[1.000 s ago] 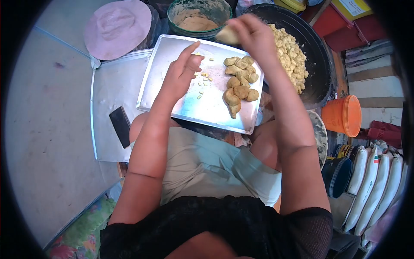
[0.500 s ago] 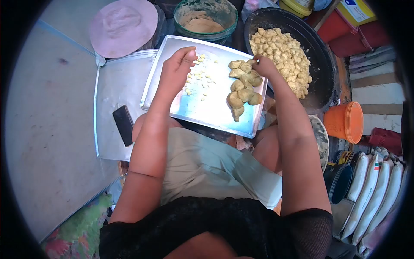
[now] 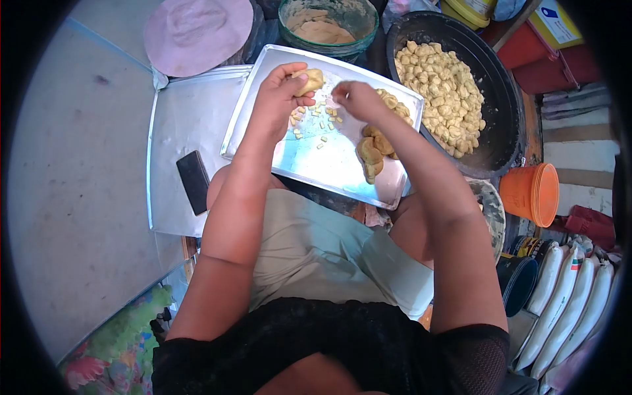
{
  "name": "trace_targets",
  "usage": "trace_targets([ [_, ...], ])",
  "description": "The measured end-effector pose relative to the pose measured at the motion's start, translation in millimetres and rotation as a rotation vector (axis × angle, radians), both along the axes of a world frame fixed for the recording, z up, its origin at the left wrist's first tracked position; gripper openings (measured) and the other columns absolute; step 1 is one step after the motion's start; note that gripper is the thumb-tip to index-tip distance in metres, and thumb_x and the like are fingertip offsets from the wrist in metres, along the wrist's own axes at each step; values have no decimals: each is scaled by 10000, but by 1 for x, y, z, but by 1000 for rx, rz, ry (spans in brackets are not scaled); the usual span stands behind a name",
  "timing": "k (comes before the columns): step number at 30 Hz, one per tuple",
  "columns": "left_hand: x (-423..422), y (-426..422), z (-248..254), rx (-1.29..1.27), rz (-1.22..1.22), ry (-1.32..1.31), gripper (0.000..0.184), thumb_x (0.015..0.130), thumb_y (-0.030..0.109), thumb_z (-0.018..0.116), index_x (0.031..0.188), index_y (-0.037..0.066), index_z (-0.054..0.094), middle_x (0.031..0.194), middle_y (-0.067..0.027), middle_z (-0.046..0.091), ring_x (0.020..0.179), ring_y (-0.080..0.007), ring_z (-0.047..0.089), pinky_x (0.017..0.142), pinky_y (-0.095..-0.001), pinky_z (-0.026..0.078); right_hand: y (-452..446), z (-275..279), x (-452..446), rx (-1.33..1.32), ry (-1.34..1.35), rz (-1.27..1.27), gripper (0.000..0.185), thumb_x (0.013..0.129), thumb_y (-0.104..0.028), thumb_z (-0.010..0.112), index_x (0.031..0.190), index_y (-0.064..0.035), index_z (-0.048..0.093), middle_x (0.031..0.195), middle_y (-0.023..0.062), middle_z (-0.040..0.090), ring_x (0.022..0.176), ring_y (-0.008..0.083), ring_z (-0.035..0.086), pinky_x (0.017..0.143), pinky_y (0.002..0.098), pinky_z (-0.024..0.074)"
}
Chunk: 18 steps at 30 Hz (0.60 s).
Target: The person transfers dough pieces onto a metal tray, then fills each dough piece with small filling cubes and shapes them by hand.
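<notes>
My left hand [image 3: 280,99] is closed around a rounded piece of dough [image 3: 311,81], above the far left part of a shallow metal tray [image 3: 289,172] resting on my lap. My right hand [image 3: 361,102] is over the tray too, just right of that dough, with its fingers drawn together; whatever is between them is too small and blurred to make out. Small pale yellow pieces [image 3: 322,124] lie scattered on the tray below my hands. A cluster of dough pieces [image 3: 372,158] sits at the tray's right side, partly hidden by my right forearm.
A large black basin [image 3: 503,125] full of dough pieces stands on the right. Beyond the tray is a green tub [image 3: 368,41] with brownish powder. A phone [image 3: 193,182] lies on a second metal tray [image 3: 168,125] at left. Orange buckets [image 3: 530,194] stand at right.
My left hand, empty before, now holds a dough piece. My right hand has moved left from the dough cluster toward the middle of the tray. The view has shifted slightly.
</notes>
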<state>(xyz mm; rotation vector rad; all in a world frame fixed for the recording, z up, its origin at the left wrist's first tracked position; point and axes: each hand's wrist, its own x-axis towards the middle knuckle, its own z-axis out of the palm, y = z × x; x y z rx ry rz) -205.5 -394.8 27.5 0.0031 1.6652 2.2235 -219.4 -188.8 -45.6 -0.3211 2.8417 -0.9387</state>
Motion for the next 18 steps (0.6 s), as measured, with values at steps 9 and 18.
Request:
trace_targets([
  [9,-3,-8,4,233,92,23,328,903,31,511,1218,-57,479,1150,-196,543,1032,-277,588,862,-356,537,-27,-39,15,213,122,-40,215,787,-112,599,984,-64,669,932,146,650,880,298,627,786,396,496],
  [18,-4,-6,-1,436,96,-41,316,909,3,495,1198,-115,442,1171,-229,524,1065,-325,573,967,-394,496,-32,55,-4,-659,446,-164,176,780,-71,673,951,-26,668,814,74,592,695,158,597,641,270,477],
])
